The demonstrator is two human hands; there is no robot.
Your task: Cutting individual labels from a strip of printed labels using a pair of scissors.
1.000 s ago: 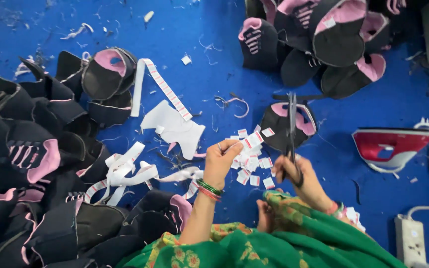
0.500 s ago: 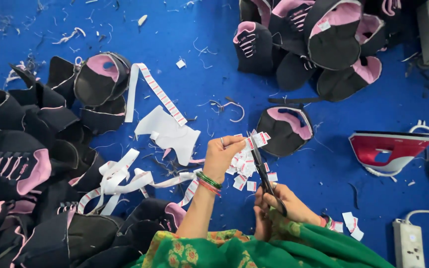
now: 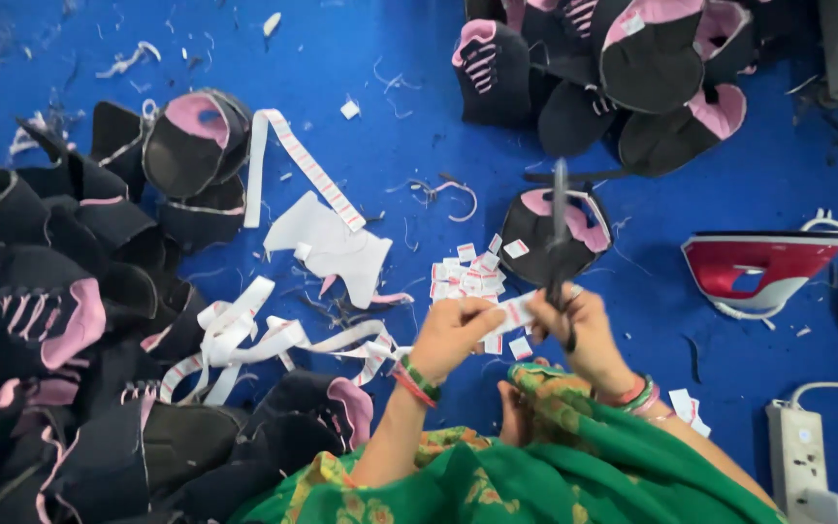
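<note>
My left hand (image 3: pixel 453 335) pinches the end of a white label strip (image 3: pixel 518 311) with red marks. My right hand (image 3: pixel 589 335) grips black scissors (image 3: pixel 560 228), blades pointing away from me, at the strip's free end. Several small cut labels (image 3: pixel 472 277) lie on the blue surface just beyond my hands. A black and pink shoe upper (image 3: pixel 560 233) sits behind the scissors. Long white label tape (image 3: pixel 254 335) trails off to the left of my left hand.
Piles of black and pink shoe uppers lie at the left (image 3: pixel 60 320) and top right (image 3: pixel 623 68). A red and white iron (image 3: pixel 758 267) rests at right, a white power strip (image 3: pixel 797 446) at lower right. A white cut-out piece (image 3: pixel 332 243) and thread scraps litter the blue surface (image 3: pixel 390 58).
My hands have come together on the label strip. The scissors swung from a slant near my body to upright at the strip's end.
</note>
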